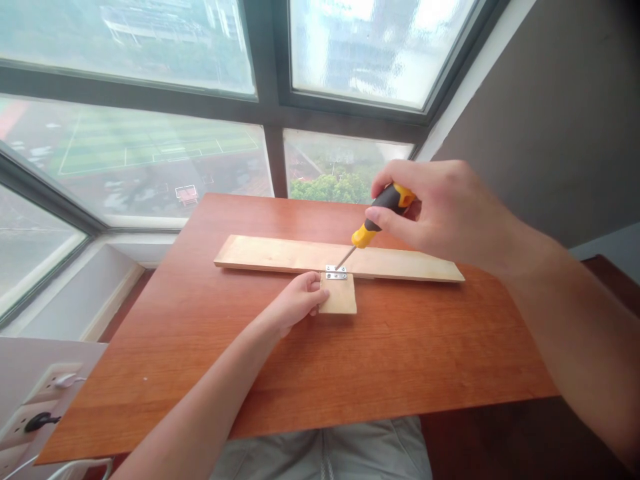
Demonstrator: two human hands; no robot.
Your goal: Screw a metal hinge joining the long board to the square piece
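Hinge (336, 273) just beyond the fingertips of the left hand (297, 300), lying across the seam between board (270, 252) and block (342, 297). Left fingers pinch the block's left edge. Fingers of the right hand (433, 203) grasp the screwdriver (386, 207); its tip, below and left of them, stands at the hinge. Table (400, 347) beneath.

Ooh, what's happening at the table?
A person is working on wood at a brown table. Their right hand holds a black and yellow screwdriver, its tip at a shiny metal hinge. Their left hand grips a small wooden piece. The hinge lies across where that piece meets a long wooden board.
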